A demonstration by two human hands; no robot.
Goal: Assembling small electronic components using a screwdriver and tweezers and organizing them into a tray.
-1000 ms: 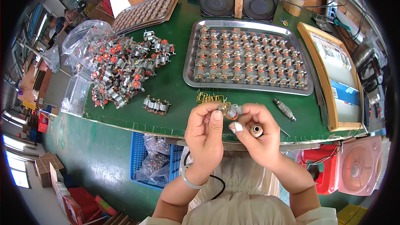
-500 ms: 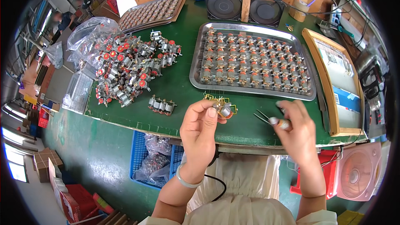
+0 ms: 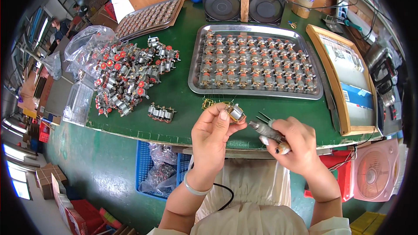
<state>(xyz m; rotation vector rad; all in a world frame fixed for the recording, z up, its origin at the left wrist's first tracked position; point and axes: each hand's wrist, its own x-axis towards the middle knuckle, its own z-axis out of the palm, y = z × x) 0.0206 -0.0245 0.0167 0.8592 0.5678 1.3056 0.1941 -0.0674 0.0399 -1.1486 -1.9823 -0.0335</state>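
Left hand point(image 3: 212, 132) pinches a shiny silver part point(image 3: 235, 113); right hand point(image 3: 294, 143) grips grey tool point(image 3: 264, 129) and tweezers point(image 3: 265, 116); green table point(image 3: 183, 80); pink fan point(image 3: 372, 172) below.

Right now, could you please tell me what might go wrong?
The right hand holds tweezers alongside a grey tool, so one might slip. The tool's end is near the left hand and could knock that hand's metal part. The pile near the edge of the table might shed pieces if bumped.

workshop: hand tool point(image 3: 264, 129), parts heap point(image 3: 126, 76), blurry figures point(image 3: 61, 30) perhaps co-workers
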